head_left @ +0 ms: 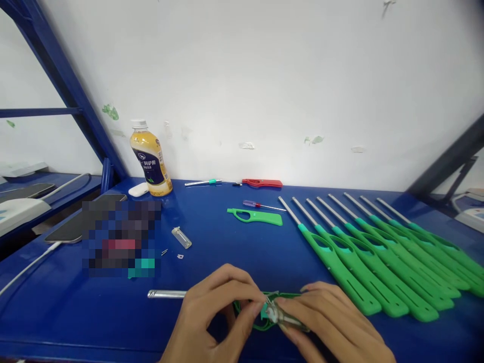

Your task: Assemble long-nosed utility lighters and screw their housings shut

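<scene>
My left hand (215,315) is closed in a pinch at the front of the table, thumb and forefinger meeting at a thin metal bit too small to name. My right hand (333,317) grips a clear lighter fuel tank (289,321), with its fingers over the tank's far end. Beneath both hands lies an opened green lighter housing (264,326), largely covered by them. A teal piece (263,311) shows between the fingertips. Out to the left of my left hand sticks a silver lighter tube (166,294), its other end hidden behind the hand.
Several green long-necked lighters (351,272) lie in a row at right. Farther back are a green half-shell (260,217), a screwdriver (252,203) and a red lighter housing (262,183). Leftward are a loose fuel tank (182,238), a drink bottle (151,161) and a phone (71,227).
</scene>
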A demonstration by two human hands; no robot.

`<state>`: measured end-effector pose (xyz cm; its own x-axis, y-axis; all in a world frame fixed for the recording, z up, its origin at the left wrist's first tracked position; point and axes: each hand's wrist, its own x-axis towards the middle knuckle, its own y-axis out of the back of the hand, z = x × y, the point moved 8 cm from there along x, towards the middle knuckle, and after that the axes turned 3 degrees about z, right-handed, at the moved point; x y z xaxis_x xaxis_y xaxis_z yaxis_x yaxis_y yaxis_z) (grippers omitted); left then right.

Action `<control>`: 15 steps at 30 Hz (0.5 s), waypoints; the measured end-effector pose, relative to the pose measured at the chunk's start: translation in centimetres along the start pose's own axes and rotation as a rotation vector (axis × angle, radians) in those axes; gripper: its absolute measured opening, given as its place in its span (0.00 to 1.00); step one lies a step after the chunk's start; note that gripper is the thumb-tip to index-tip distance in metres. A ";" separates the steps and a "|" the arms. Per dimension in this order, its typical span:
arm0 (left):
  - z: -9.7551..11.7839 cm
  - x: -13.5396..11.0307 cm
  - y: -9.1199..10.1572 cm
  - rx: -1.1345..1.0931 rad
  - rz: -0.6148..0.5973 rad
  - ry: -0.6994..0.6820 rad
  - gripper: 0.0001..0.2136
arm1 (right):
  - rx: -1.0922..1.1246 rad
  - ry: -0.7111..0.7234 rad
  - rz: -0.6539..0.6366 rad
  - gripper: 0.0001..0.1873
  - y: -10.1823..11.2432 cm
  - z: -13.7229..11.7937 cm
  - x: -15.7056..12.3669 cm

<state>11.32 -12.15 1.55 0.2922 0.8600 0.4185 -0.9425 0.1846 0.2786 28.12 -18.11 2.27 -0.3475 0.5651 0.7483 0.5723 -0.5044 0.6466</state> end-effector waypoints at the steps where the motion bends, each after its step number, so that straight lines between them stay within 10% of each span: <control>1: -0.1 0.0 -0.1 -0.013 -0.007 0.010 0.09 | -0.002 0.002 -0.003 0.09 0.0 0.0 0.0; 15: -0.8 -0.5 -0.2 -0.099 -0.005 0.045 0.11 | 0.043 -0.031 -0.041 0.12 -0.1 0.3 -0.3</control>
<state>11.21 -12.30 0.62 0.2910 0.8790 0.3777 -0.9532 0.2327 0.1929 28.35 -18.02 1.94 -0.3481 0.6050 0.7161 0.5898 -0.4524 0.6689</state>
